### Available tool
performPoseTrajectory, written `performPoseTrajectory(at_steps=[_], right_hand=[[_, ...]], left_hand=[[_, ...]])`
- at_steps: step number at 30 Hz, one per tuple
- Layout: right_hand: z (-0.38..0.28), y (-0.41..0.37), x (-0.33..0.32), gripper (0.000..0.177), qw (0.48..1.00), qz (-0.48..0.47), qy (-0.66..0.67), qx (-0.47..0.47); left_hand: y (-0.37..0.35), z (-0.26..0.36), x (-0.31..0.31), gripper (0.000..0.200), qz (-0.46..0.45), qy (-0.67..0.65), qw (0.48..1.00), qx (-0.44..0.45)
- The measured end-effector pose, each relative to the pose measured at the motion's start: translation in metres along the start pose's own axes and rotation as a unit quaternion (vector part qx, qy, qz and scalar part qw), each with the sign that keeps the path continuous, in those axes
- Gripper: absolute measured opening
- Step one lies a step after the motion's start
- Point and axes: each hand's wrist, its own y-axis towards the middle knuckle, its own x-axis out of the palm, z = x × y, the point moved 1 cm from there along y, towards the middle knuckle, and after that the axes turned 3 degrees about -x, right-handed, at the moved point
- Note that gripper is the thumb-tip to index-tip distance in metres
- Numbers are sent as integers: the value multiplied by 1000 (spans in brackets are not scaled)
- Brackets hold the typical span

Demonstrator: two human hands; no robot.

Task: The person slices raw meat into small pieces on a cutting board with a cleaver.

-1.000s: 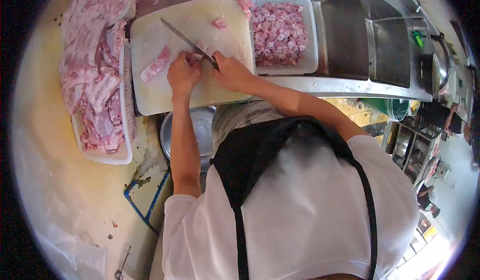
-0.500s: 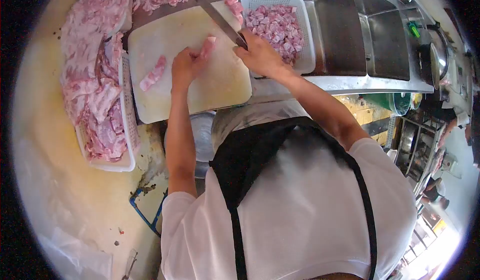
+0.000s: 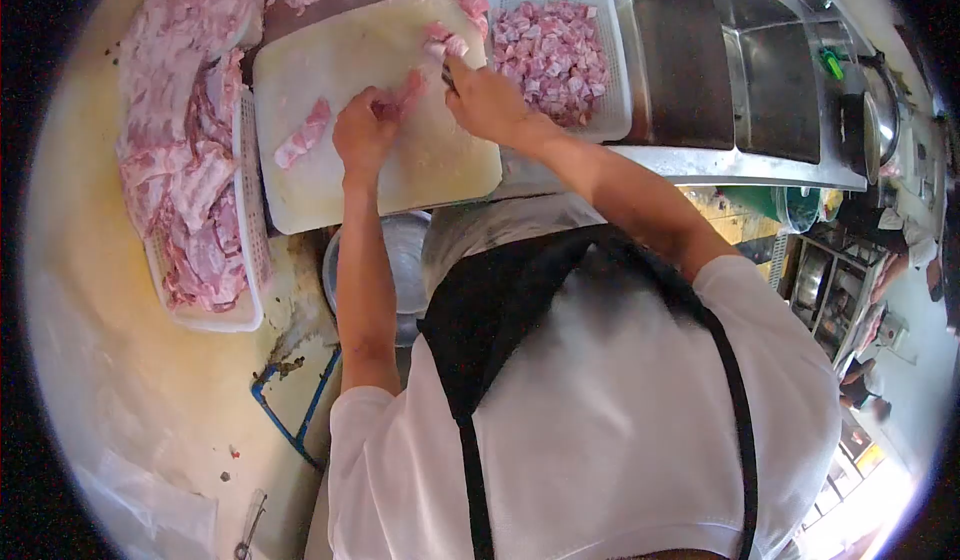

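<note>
My left hand (image 3: 365,132) grips one end of a meat strip (image 3: 408,94) on the white cutting board (image 3: 430,170). Just right of it, my right hand (image 3: 487,105) is closed round the handle of a knife (image 3: 449,78), whose blade is mostly hard to see. Small meat pieces (image 3: 440,38) lie beyond the knife, and another piece (image 3: 470,5) is at the board's far right corner. A separate meat strip (image 3: 303,135) rests on the board left of my left hand.
A white basket (image 3: 622,80) of cut meat cubes stands right of the board, beside metal sinks (image 3: 680,60). Left of the board, large meat pieces (image 3: 170,80) fill and overhang another white basket (image 3: 252,220). A metal bowl (image 3: 405,260) is below the board's near edge.
The knife has swung down from its raised, slanting position over the board, and my right hand has moved left. Meat pieces now show beyond the knife. My left hand still holds the strip.
</note>
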Motion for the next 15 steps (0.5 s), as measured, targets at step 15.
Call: performPoseTrajectory(at_steps=[15], right_hand=[[37,3,19,46,999,13,51,7]], left_hand=[[-10,20,21,15,-6,95,992,82]])
